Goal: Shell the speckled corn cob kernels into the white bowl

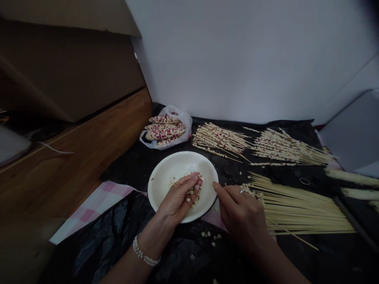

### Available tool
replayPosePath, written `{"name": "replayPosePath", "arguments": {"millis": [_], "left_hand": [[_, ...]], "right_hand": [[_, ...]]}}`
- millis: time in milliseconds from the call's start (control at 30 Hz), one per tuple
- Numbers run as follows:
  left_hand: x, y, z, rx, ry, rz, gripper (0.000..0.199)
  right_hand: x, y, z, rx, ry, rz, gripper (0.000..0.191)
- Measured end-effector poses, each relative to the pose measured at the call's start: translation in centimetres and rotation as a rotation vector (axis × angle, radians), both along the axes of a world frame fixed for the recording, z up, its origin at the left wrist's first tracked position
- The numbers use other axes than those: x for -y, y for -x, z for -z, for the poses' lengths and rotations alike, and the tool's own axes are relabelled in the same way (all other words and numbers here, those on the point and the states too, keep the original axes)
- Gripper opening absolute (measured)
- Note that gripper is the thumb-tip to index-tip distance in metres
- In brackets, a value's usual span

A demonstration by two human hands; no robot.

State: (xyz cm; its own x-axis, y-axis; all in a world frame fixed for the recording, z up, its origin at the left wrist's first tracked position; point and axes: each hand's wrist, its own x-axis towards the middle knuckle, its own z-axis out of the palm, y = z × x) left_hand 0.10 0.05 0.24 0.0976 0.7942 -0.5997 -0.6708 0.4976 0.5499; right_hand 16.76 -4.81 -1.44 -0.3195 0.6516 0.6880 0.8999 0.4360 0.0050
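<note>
My left hand (pixel 183 193) is over a white bowl (pixel 156 193), its thumb and fingertips pinched on a pale corn kernel. More corn kernels (pixel 195 197) show in its palm and in the bowl below. To the right, my right hand (pixel 242 209) is closed on a thin bamboo skewer (pixel 209 183), whose tip points left and meets the kernel at my left fingertips. Beside my right hand are loose bamboo skewers (pixel 299 205) in a wide bundle. Some kernels (pixel 251 190) lie just behind its knuckles, partly hidden by the hand.
Beyond the bowl, a plastic bag (pixel 186 122) holds several speckled corn cobs (pixel 166 132). Kernel-threaded skewers lie in a left pile (pixel 217 138) and a right pile (pixel 281 148). Bare cobs (pixel 355 177) are at far right. Black plastic sheeting (pixel 118 232) covers the surface; a cardboard box (pixel 74 67) stands left.
</note>
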Motion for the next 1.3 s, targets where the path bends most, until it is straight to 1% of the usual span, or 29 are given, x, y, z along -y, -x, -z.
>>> {"name": "replayPosePath", "arguments": {"millis": [233, 367, 500, 633, 733, 767, 833, 900, 967, 1033, 1067, 1133, 1167, 1200, 1233, 1300], "left_hand": [[-0.2, 0.4, 0.3, 0.085, 0.051, 0.033, 0.015], [-0.3, 0.3, 0.1, 0.045, 0.051, 0.044, 0.015], [-0.2, 0.2, 0.1, -0.009, 0.012, 0.062, 0.012], [0.1, 0.3, 0.6, -0.011, -0.005, 0.128, 0.005], [0.5, 0.0, 0.9, 0.022, -0.017, 0.219, 0.004], [0.5, -0.1, 0.9, 0.047, -0.019, 0.229, 0.005], [0.4, -0.3, 0.8, 0.115, -0.010, 0.201, 0.007], [0.1, -0.3, 0.5, 0.193, 0.008, 0.161, 0.012], [-0.2, 0.1, 0.1, 0.278, 0.011, 0.160, 0.025], [-0.4, 0.7, -0.1, 0.341, -0.035, 0.150, 0.046], [-0.4, 1.0, -0.1, 0.351, -0.071, 0.142, 0.060], [-0.3, 1.4, 0.0, 0.334, -0.142, 0.141, 0.089], [-0.2, 1.5, 0.1, 0.314, -0.171, 0.146, 0.098], [-0.1, 1.5, 0.2, 0.292, -0.193, 0.151, 0.103], [-0.1, 1.5, 0.3, 0.272, -0.207, 0.153, 0.102], [0.0, 1.4, 0.4, 0.238, -0.217, 0.142, 0.090]], "right_hand": [[0.0, 0.1, 0.2, -0.018, -0.021, -0.017, 0.028], [0.1, 0.1, 0.6, -0.001, -0.037, -0.007, 0.025], [0.0, 0.1, 1.0, 0.016, -0.044, -0.011, 0.027], [0.1, 0.7, 0.8, -0.018, -0.078, 0.015, 0.026], [0.2, 1.0, 0.7, -0.026, -0.064, 0.014, 0.030], [0.2, 1.0, 0.7, -0.031, -0.052, 0.010, 0.030], [0.0, 0.7, 0.6, -0.053, -0.027, 0.013, 0.029], [-0.3, 0.3, 0.6, -0.081, -0.016, 0.032, 0.027], [-0.5, -0.2, 0.7, -0.089, -0.028, 0.047, 0.025], [-0.7, -0.4, 0.7, -0.085, -0.043, 0.032, 0.024], [-0.7, -0.4, 0.7, -0.084, -0.047, 0.019, 0.024], [-0.6, -0.3, 0.6, -0.091, -0.051, -0.010, 0.024], [-0.5, -0.1, 0.6, -0.094, -0.050, -0.024, 0.024], [-0.4, 0.0, 0.5, -0.091, -0.042, -0.042, 0.024], [-0.3, 0.2, 0.5, -0.085, -0.028, -0.063, 0.025], [-0.2, 0.4, 0.4, -0.067, 0.004, -0.106, 0.026]]}}
